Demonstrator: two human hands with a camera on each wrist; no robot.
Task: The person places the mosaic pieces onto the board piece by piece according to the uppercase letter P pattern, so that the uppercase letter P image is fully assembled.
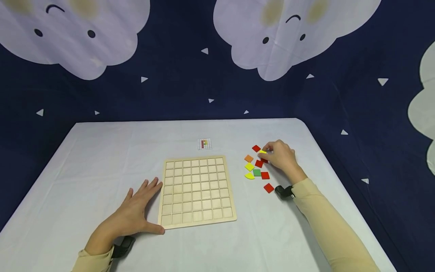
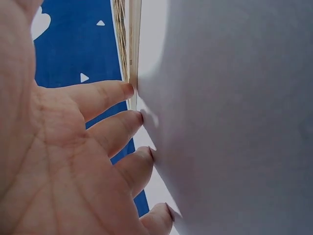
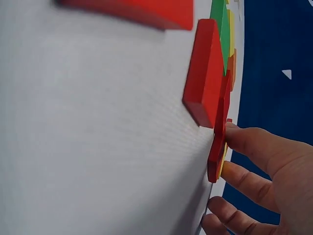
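A square wooden grid board (image 1: 197,192) lies on the white table. My left hand (image 1: 136,213) is spread along its left side, thumb at the near left corner and index fingertip at the left edge. In the left wrist view the fingertips (image 2: 131,90) rest at the board's thin edge and on the cloth. My right hand (image 1: 281,155) is over the loose coloured pieces, thumb and index finger pinching a yellow piece (image 1: 263,152). Just beneath it lies a red square (image 3: 215,154), partly covered by the fingers in the head view.
Around the right hand lie more red squares (image 1: 269,187), an orange square (image 1: 249,158), a green square (image 1: 256,172), a yellow square (image 1: 249,166) and a yellow quarter-round piece (image 1: 249,176). A small printed grid card (image 1: 204,144) with a coloured pattern lies beyond the board.
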